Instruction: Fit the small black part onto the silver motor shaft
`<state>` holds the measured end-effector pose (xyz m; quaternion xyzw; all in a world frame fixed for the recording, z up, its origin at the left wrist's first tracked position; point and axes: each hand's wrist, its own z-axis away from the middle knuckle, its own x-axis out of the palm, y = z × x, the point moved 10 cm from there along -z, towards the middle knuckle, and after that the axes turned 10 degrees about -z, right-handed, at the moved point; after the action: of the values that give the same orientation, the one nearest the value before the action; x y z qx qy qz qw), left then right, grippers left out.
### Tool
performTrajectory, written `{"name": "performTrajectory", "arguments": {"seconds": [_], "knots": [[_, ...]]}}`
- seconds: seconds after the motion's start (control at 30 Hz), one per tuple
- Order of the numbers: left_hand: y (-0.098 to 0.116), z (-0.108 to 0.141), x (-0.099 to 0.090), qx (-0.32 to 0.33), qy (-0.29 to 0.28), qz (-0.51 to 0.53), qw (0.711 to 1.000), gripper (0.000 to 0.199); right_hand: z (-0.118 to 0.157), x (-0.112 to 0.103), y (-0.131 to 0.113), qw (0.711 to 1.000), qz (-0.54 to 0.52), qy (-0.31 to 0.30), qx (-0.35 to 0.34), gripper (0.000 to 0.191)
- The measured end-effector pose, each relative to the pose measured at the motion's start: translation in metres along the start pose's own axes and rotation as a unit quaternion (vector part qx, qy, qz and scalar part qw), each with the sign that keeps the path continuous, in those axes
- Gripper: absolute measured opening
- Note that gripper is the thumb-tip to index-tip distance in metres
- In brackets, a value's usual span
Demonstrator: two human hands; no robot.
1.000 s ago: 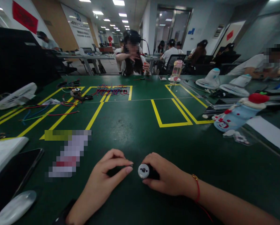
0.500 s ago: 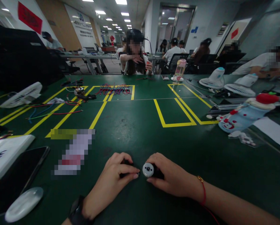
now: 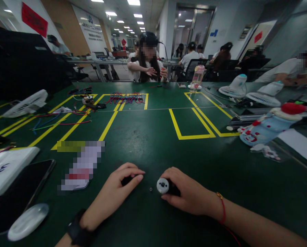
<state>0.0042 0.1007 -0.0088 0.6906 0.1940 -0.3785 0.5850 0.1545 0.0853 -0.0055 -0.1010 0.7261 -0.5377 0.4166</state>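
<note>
My right hand (image 3: 183, 190) is wrapped around a small cylindrical motor (image 3: 162, 185). The motor's round silver end, with a centre hub and small holes, faces me; its dark body is mostly hidden by the fingers. To the left of the motor, a tiny dark ring-shaped part (image 3: 150, 189) lies by itself on the green tabletop (image 3: 135, 147). My left hand (image 3: 122, 187) rests just beyond that part, not touching it. Its thumb and forefinger are apart, and nothing shows between them.
A phone (image 3: 81, 164), a white oval object (image 3: 28, 221) and a dark tablet (image 3: 22, 192) lie on the left. Loose wires (image 3: 63, 116) and a wire bundle (image 3: 126, 98) lie farther back. A blue bottle (image 3: 269, 127) and small fans (image 3: 234, 87) stand right. Another person (image 3: 148, 65) sits opposite.
My left hand has let go of the tiny ring-shaped part and drawn back to the left, leaving it on the table. My right hand and the motor have hardly moved.
</note>
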Motion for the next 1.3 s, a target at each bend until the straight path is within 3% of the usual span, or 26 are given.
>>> {"name": "performTrajectory", "arguments": {"seconds": [0.3,0.43,0.57,0.87,1.03,1.2,1.3], "knots": [[-0.044,0.0,-0.019,-0.098,0.047,0.056,0.992,0.024,0.0,-0.001,0.0,1.0,-0.005,0.006,0.005,0.033],[-0.024,-0.002,-0.007,-0.017,-0.006,0.026,1.0,0.015,0.0,-0.001,-0.002,1.0,-0.005,0.003,0.002,0.032],[0.006,0.001,0.007,0.07,-0.032,-0.073,0.994,0.006,0.0,-0.001,-0.003,1.0,-0.003,0.01,-0.009,0.034],[0.021,0.005,0.018,0.08,-0.032,-0.144,0.986,0.02,-0.001,0.0,-0.001,1.0,0.002,0.018,-0.011,0.036],[0.025,0.005,0.021,0.09,-0.026,-0.133,0.987,0.009,0.0,0.0,-0.002,1.0,-0.002,0.021,-0.012,0.036],[0.034,0.001,0.002,0.071,0.04,-0.039,0.996,0.011,-0.001,0.0,-0.003,1.0,0.003,0.017,-0.009,0.034],[0.052,0.0,-0.003,0.093,0.065,-0.041,0.993,0.014,-0.002,0.001,-0.003,1.0,0.009,0.013,-0.004,0.029]]}}
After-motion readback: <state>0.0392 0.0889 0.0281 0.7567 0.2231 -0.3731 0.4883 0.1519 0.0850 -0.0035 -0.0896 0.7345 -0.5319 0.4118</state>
